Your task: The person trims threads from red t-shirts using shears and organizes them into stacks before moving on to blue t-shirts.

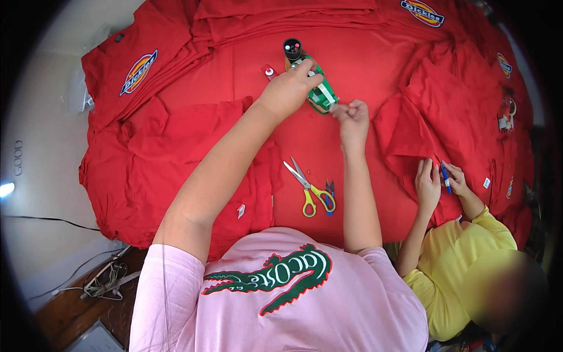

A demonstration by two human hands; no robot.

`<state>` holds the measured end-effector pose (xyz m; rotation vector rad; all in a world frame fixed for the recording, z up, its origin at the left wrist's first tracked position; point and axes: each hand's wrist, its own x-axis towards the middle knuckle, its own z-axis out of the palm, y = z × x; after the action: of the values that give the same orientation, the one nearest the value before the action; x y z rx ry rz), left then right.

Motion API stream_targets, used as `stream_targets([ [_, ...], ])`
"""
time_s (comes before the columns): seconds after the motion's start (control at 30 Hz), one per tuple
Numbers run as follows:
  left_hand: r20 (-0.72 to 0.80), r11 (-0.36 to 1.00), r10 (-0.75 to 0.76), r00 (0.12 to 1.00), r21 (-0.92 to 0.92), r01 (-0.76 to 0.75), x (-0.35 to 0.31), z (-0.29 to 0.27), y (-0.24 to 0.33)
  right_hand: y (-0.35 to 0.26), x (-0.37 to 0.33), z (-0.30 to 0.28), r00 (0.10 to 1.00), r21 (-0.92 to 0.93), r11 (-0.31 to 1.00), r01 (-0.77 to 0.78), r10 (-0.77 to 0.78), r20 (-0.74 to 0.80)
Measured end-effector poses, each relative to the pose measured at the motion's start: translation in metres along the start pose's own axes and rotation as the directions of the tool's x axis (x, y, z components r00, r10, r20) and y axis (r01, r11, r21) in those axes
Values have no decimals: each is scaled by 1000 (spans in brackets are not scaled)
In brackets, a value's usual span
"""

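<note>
- Toward the table's (375, 64) far edge, your left hand (293, 88) clasps a long green holder (326, 94), slanting near-right.
- Your right hand (354, 121) bunches fingers at its near end; hold unclear.

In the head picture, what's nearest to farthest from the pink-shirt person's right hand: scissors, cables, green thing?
1. Green thing: just left of the right hand.
2. Scissors: lower left, on red cloth.
3. Cables: far lower left, off the cloth.
</note>
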<state>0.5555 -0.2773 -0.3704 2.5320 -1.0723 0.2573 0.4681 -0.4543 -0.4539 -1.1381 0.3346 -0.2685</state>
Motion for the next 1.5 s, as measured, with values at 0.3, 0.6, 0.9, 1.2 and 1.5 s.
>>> stream_targets([
  [0.3,-41,969,-52,998,-245,40,-27,-37,4,-8,-46,4,974,50,999,5,-16,225],
  [0.6,-150,686,-652,743,-535,493,-274,-124,44,-14,-198,100,624,-71,915,-396,326,710],
  [0.9,525,-451,-831,183,-829,330,-399,-91,145,0,-237,138,616,-288,857,-428,510,601],
  [1.2,510,-542,-792,335,-841,-1,-379,-63,137,18,-261,112,699,-498,866,-42,382,605],
  [1.5,480,-499,-806,345,-866,39,-374,-68,157,10,-275,116,792,-627,762,161,279,542],
])
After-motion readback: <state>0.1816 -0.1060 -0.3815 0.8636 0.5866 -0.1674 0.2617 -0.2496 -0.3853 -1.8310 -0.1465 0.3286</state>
